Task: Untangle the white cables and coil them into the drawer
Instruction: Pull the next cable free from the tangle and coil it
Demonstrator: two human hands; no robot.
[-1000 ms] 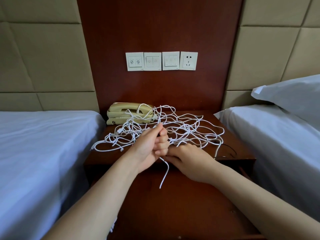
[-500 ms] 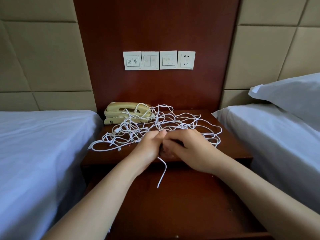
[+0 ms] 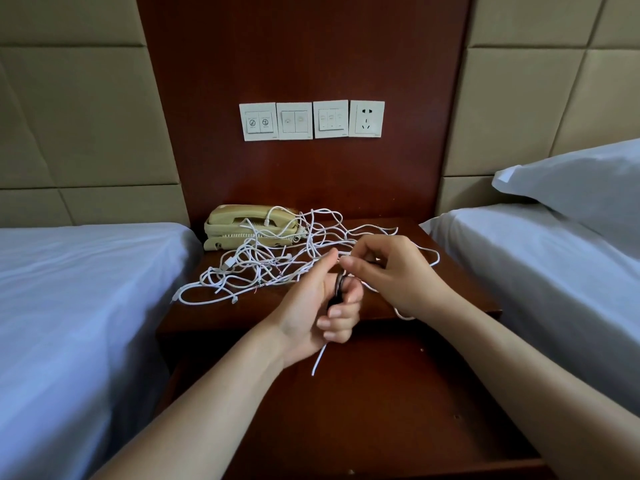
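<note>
A tangle of thin white cables [image 3: 273,261] is spread over the top of the dark wooden nightstand [image 3: 214,313], partly draped on a phone. Below the top, the open drawer [image 3: 363,410] reaches toward me. My left hand [image 3: 322,306] is held over the nightstand's front edge, its fingers curled round a white cable and a small dark object; the cable's loose end hangs below the fist over the drawer. My right hand [image 3: 391,275] is just to the right and pinches a cable strand between thumb and forefinger, close to the left thumb.
A beige telephone [image 3: 249,225] sits at the back left of the nightstand. Beds with white sheets [image 3: 76,306] flank it on both sides, with a pillow [image 3: 581,188] at right. Wall switches and a socket [image 3: 311,120] are mounted on the wooden panel above.
My hands were pressed together over the tangle. They have parted a little and lifted, the left turned palm-in showing the dark object, the right now pinching a strand.
</note>
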